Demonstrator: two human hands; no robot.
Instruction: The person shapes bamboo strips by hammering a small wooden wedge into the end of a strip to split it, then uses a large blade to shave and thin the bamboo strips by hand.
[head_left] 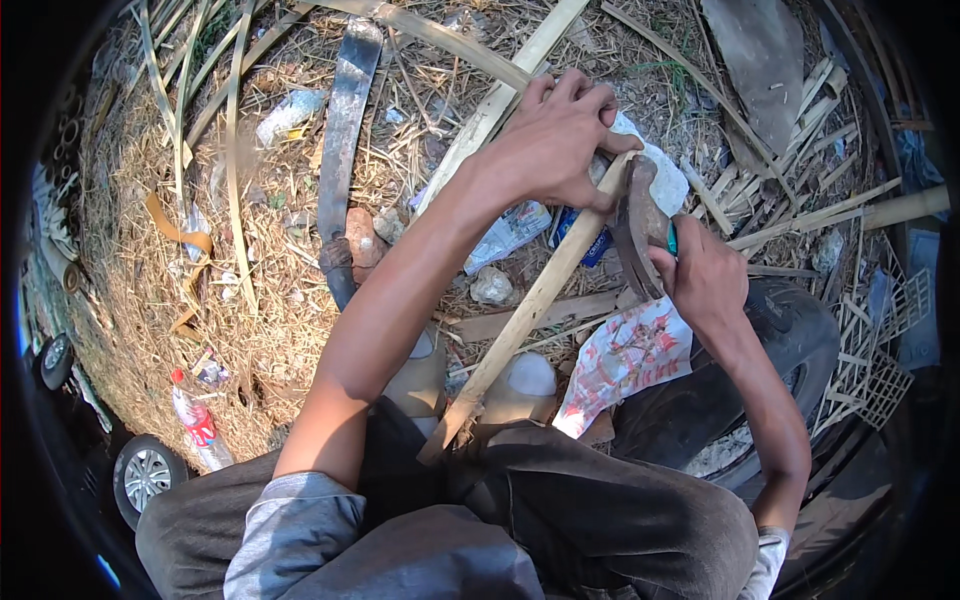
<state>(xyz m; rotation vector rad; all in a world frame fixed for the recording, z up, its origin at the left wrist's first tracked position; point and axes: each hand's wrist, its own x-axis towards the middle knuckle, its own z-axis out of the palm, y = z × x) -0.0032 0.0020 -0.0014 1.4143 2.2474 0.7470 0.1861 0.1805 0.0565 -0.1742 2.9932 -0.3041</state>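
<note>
Near the top middle, my left hand (565, 135) is closed around the upper end of a pale bamboo stick (530, 300). The stick slants down toward me, its lower end between my shoes at my lap. My right hand (708, 280) grips a tool with a curved, rusty-brown blade (634, 225); a bit of teal shows at its grip, and the handle is mostly hidden. That blade is beside the stick's upper end, close to my left thumb; whether it touches the stick I cannot tell. A whitish block (665, 180) lies behind them.
A long dark machete (348, 130) lies on straw-covered ground beside a reddish stone (363, 243). Split bamboo strips (234, 150) lie around. A black tire (785, 330) is at my right, with a red-patterned sheet (635, 350) beside it. A plastic bottle (200, 425) is at left.
</note>
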